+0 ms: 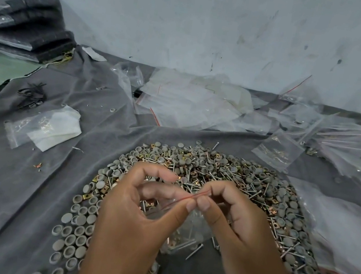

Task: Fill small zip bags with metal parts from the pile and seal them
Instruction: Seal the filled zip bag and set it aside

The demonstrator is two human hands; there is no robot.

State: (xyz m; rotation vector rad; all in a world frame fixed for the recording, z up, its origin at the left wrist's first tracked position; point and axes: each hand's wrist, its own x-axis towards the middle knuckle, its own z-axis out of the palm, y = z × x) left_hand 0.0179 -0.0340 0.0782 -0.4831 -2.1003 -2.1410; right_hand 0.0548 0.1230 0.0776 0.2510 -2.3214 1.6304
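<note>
Both hands' grip, left hand (pixel 136 204) and right hand (pixel 232 221), pinching zip bag (pixel 185 224) over parts pile (pixel 217 167); no legible writing.

Your small clear zip bag (pixel 185 224) hangs upright between your hands, its red-lined top edge (pixel 191 195) pinched shut, with nails and a copper clip visible inside. Beneath it the pile (pixel 216 174) of grey round caps, nails and brass-coloured square clips spreads in an arc.
</note>
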